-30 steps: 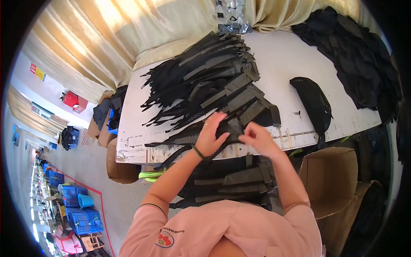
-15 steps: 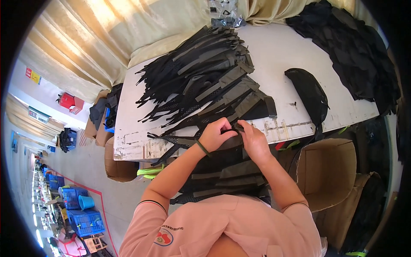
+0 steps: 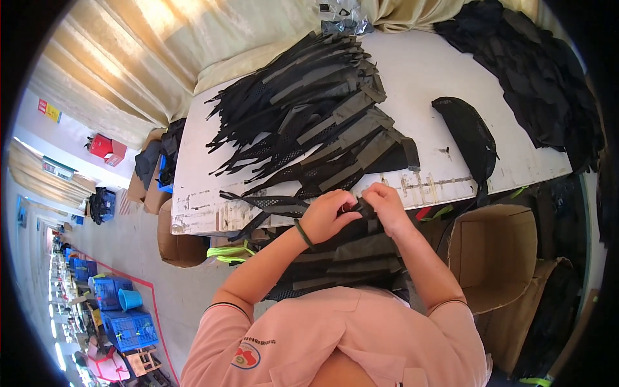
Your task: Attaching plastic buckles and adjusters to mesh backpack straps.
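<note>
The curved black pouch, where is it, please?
In the head view, the pouch lies right of centre on the white table, between the mesh pile and fabric heap.

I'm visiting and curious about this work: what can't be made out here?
Head view:
Black fabric, gripped part: hidden by left hand and right hand.
Lower strips, near side: covered by pink shirt.
Plastic bag, top: cut off by upper edge.
Distant blue crate, contents: too small.

Black fabric [image 3: 284, 206] (mesh-patterned), white table [image 3: 409, 77]
</note>
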Demonstrator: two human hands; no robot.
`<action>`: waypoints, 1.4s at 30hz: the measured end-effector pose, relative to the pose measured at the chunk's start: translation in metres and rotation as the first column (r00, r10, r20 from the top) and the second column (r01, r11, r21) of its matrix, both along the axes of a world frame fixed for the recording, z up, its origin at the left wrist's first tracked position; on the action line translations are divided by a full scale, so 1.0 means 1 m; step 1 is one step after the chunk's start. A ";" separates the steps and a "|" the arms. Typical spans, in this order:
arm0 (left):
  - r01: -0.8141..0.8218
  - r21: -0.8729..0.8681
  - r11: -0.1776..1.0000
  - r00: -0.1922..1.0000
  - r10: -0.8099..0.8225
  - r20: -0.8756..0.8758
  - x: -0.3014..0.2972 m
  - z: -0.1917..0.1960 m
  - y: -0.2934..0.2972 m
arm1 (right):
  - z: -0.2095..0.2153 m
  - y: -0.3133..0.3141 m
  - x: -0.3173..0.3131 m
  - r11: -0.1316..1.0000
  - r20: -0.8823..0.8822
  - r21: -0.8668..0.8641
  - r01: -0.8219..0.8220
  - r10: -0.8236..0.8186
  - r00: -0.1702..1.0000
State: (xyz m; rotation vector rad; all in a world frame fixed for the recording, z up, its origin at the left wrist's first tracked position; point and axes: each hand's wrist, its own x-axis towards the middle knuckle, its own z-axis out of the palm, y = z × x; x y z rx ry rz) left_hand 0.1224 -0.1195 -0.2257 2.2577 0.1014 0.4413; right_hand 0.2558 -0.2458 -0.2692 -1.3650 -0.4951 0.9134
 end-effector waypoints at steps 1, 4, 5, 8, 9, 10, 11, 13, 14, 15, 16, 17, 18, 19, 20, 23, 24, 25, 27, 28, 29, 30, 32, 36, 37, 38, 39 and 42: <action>-0.016 -0.054 0.998 0.998 0.012 -0.068 -0.001 0.002 -0.001 | 0.004 -0.002 -0.002 1.000 -0.001 0.000 -0.004 0.004 1.000; -0.029 -0.241 0.970 0.990 -0.006 -0.143 -0.002 0.003 0.005 | 0.008 -0.008 -0.001 0.990 -0.155 0.056 -0.133 0.140 0.978; -0.026 -0.368 0.929 0.988 -0.031 -0.149 -0.003 0.003 0.009 | 0.004 -0.014 0.006 0.973 -0.226 0.159 -0.166 0.199 0.954; 0.007 -0.447 0.895 0.993 -0.058 -0.101 -0.003 0.005 0.017 | 0.005 -0.022 0.008 0.916 -0.277 0.246 -0.315 0.378 0.883; 0.036 -0.495 0.868 0.996 -0.074 -0.057 -0.002 0.006 0.019 | 0.006 -0.025 0.006 0.873 -0.265 0.227 -0.431 0.481 0.836; 0.054 -0.477 0.877 0.995 -0.089 -0.051 -0.002 0.006 0.022 | 0.000 -0.028 0.002 0.826 -0.285 0.293 -0.482 0.557 0.780; 0.057 -0.475 0.878 0.995 -0.092 -0.050 -0.001 0.008 0.024 | 0.001 -0.029 -0.001 0.827 -0.283 0.294 -0.480 0.555 0.783; 0.092 -0.472 0.877 0.991 -0.129 -0.047 -0.001 0.009 0.028 | 0.010 -0.025 -0.011 0.804 -0.377 0.450 -0.389 0.566 0.734; 0.087 -0.471 0.878 0.991 -0.125 -0.051 -0.002 0.009 0.030 | 0.022 -0.025 -0.019 0.858 -0.476 0.436 -0.271 0.476 0.740; 0.094 -0.490 0.867 0.990 -0.134 -0.047 -0.002 0.009 0.031 | 0.022 -0.025 -0.020 0.858 -0.477 0.437 -0.270 0.475 0.739; 0.101 -0.508 0.855 0.989 -0.142 -0.043 -0.002 0.011 0.031 | 0.021 -0.026 -0.021 0.870 -0.516 0.449 -0.204 0.439 0.735; 0.101 -0.508 0.855 0.989 -0.143 -0.044 -0.004 0.014 0.031 | 0.021 -0.026 -0.022 0.879 -0.555 0.457 -0.138 0.403 0.727; 0.077 -0.605 0.792 0.989 -0.140 -0.058 -0.005 0.022 0.029 | 0.018 -0.026 -0.020 0.880 -0.558 0.456 -0.135 0.400 0.727; 0.050 -0.694 0.718 0.988 -0.138 -0.072 -0.005 0.027 0.028 | 0.014 -0.026 -0.017 0.937 -0.364 0.309 -0.162 0.274 0.890; 0.066 -0.623 0.780 0.981 -0.164 -0.102 -0.006 0.023 0.029 | 0.012 -0.026 -0.014 0.978 -0.120 0.155 -0.141 0.161 0.980; -0.030 -0.333 0.943 0.975 -0.045 -0.216 -0.006 0.015 0.021 | 0.013 -0.023 -0.013 0.996 0.128 0.085 0.007 -0.018 0.992; -0.100 -0.336 0.936 0.951 -0.010 -0.309 -0.005 0.017 0.022 | 0.012 -0.024 -0.007 0.991 0.085 0.091 0.099 -0.107 0.991; -0.100 -0.336 0.936 0.951 -0.009 -0.310 -0.007 0.014 0.024 | 0.015 -0.026 0.001 0.981 0.028 0.055 0.185 -0.187 0.982; -0.218 -0.506 0.834 0.941 0.043 -0.334 -0.010 0.007 0.028 | 0.019 -0.031 0.009 0.993 0.032 0.078 0.093 -0.096 0.995; -0.235 -0.516 0.824 0.940 0.058 -0.336 -0.010 0.007 0.027 | 0.023 -0.029 0.004 0.993 0.028 0.076 0.093 -0.096 0.995; -0.237 -0.517 0.822 0.939 0.057 -0.339 -0.010 0.005 0.027 | 0.029 -0.026 -0.006 0.997 0.025 0.072 -0.021 0.019 1.000; -0.236 -0.568 0.788 0.938 0.033 -0.344 -0.009 0.003 0.025 | 0.035 -0.024 -0.011 0.989 0.024 0.068 -0.132 0.131 0.991; -0.231 -0.619 0.751 0.938 0.004 -0.346 -0.005 -0.001 0.021 | 0.035 -0.029 -0.004 0.967 0.021 0.046 -0.249 0.248 0.968; -0.142 -0.503 0.853 0.904 -0.095 -0.417 -0.016 -0.029 0.007 | 0.041 -0.044 0.022 0.750 -0.001 -0.130 -0.648 0.653 0.757; -0.122 -0.514 0.849 0.885 -0.142 -0.444 -0.020 -0.035 -0.006 | 0.043 -0.048 0.031 0.570 -0.019 -0.254 -0.781 0.805 0.593; -0.018 -0.319 0.947 0.931 -0.101 -0.352 -0.030 -0.052 -0.016 | 0.047 -0.046 0.039 0.552 0.028 -0.372 -0.746 0.810 0.586; 0.052 -0.093 0.994 0.965 -0.074 -0.252 -0.042 -0.074 -0.023 | 0.050 -0.039 0.046 0.581 0.149 -0.494 -0.647 0.789 0.596; 0.095 0.036 0.995 0.923 -0.075 -0.379 -0.054 -0.107 -0.048 | 0.032 -0.005 0.093 0.840 0.619 -0.518 -0.162 0.499 0.607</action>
